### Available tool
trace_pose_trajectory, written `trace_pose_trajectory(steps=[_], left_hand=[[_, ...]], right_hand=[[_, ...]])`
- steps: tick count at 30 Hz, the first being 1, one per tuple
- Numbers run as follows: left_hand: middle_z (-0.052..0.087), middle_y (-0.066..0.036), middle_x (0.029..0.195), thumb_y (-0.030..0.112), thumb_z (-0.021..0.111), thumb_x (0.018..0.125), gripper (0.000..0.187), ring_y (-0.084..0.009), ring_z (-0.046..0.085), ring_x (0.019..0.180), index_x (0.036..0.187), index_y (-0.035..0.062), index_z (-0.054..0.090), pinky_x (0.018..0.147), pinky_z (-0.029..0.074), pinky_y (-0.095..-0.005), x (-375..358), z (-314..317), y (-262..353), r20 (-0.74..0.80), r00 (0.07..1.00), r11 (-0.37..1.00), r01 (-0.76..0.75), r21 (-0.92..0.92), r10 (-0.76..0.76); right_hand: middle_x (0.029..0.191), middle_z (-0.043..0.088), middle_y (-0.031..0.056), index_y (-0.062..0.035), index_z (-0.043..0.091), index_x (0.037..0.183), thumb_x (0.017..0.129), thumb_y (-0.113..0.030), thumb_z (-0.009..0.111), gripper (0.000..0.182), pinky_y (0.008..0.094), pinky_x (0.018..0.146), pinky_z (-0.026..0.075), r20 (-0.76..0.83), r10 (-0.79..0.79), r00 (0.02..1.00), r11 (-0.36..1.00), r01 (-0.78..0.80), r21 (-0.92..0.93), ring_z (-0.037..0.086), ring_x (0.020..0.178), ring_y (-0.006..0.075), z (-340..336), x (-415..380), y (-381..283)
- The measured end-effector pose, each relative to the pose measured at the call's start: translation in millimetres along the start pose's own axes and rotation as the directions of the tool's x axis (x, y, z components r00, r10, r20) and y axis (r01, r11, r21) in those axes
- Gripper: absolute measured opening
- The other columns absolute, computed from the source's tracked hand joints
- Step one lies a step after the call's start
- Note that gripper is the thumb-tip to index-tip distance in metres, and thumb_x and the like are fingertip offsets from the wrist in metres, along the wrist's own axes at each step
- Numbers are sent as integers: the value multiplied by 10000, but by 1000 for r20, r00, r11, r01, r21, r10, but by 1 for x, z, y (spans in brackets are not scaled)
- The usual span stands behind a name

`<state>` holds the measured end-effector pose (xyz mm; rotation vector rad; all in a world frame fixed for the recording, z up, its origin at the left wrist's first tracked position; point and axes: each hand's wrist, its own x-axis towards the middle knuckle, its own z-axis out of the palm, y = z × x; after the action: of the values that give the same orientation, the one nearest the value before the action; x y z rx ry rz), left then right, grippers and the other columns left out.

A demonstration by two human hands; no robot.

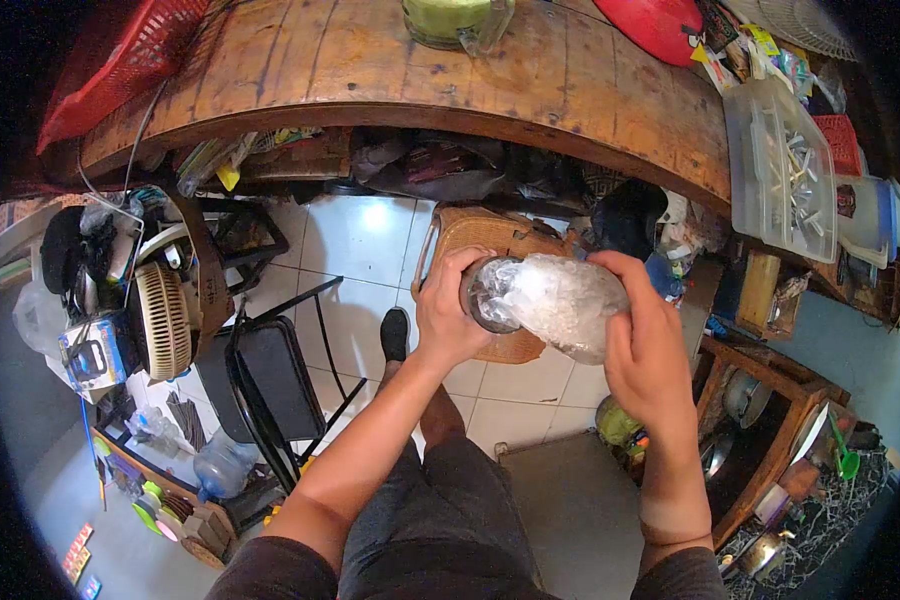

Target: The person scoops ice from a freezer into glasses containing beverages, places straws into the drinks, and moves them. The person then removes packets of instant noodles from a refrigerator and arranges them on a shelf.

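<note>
My left hand (450,318) is wrapped round a round, clear jar (480,318), its mouth facing up at me. A clear plastic bag (575,300) with whitish, grainy contents lies tilted across, its narrow end at the jar's mouth. On the bag's wide end, my right hand (650,345) is closed, thumb and fingers on either side of the plastic. Both hands are held in the air over a woven rattan seat (515,348), in front of the wooden table. The jar's lower part is hidden behind my left hand and the bag.
A green pitcher (448,22) stands on the wooden table (370,65). To the left is a black folding chair (275,375) beside a box with a fan grille (162,320). On the right are a clear plastic bin (780,170) and a wooden shelf (770,425) with pans.
</note>
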<state>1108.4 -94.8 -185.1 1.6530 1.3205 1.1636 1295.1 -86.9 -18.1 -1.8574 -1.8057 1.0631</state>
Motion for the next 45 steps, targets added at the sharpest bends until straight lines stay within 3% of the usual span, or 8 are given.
trace_pose_trajectory(steps=[2, 8, 17, 20, 24, 30, 35, 45], left_hand=[[630, -149, 1131, 166, 902, 621, 716, -281, 669, 979, 1189, 42, 485, 854, 531, -345, -1, 2, 0, 4, 1000, 1000, 24, -18, -24], [629, -142, 1131, 188, 925, 610, 756, -274, 670, 982, 1202, 49, 475, 846, 533, -347, -1, 7, 5, 3, 1000, 999, 23, -23, -23], [627, -145, 1116, 192, 934, 593, 779, -289, 672, 959, 1208, 53, 477, 832, 536, -363, 0, 8, 7, -22, 999, 1000, 23, 11, -23], [632, -141, 1098, 172, 927, 588, 773, -293, 671, 952, 1207, 56, 479, 829, 535, -365, -1, 10, 5, -32, 999, 999, 32, 26, -31], [634, -138, 1083, 143, 912, 585, 761, -298, 668, 942, 1205, 56, 480, 825, 533, -368, 0, 10, 11, -44, 999, 999, 32, -4, -32], [637, -139, 1071, 138, 910, 577, 766, -306, 665, 941, 1204, 58, 476, 829, 532, -369, 1, 6, 11, -55, 997, 999, 51, 15, -50], [639, -137, 1076, 145, 918, 567, 783, -300, 665, 958, 1203, 63, 469, 841, 530, -362, 0, 5, 13, -37, 993, 992, 110, -59, -112], [668, -122, 1053, 142, 906, 605, 762, -257, 689, 941, 1211, 63, 451, 825, 539, -337, 3, 4, 10, -14, 993, 992, 114, -47, -115]], right_hand=[[1100, 626, 251, -22, 510, 1232, 825, 23, 481, 411, 488, 851, 494, -97, -240, 966, 945, 209, -252, 607, 984, 452, 4, -2, -7], [1075, 594, 233, -26, 488, 1228, 824, 32, 494, 408, 527, 815, 478, -36, -75, 997, 945, 60, -322, 587, 975, 453, 1, -5, -19], [1110, 567, 232, -10, 492, 1232, 773, 134, 444, 483, 489, 841, 476, -32, -130, 991, 936, 112, -333, 572, 1007, 455, 7, -4, -32], [1092, 554, 201, -84, 481, 1270, 831, 59, 484, 462, 505, 748, 506, -32, -184, 982, 899, 155, -408, 598, 938, 440, 12, -4, -29], [1070, 556, 189, -94, 497, 1256, 829, 60, 491, 454, 505, 755, 505, -28, -127, 991, 893, 102, -438, 603, 922, 427, 11, -4, -32], [1065, 557, 167, -110, 528, 1232, 800, 75, 514, 470, 482, 770, 502, -70, -213, 974, 888, 163, -430, 600, 937, 406, 11, -5, -31], [1063, 590, 137, -125, 600, 1202, 746, 85, 563, 504, 430, 768, 517, -119, -408, 905, 845, 324, -426, 602, 929, 347, 17, -2, -19], [1030, 609, 114, -140, 650, 1146, 730, 40, 614, 455, 402, 719, 518, -124, -490, 863, 804, 392, -447, 604, 892, 320, 15, 0, -21]])
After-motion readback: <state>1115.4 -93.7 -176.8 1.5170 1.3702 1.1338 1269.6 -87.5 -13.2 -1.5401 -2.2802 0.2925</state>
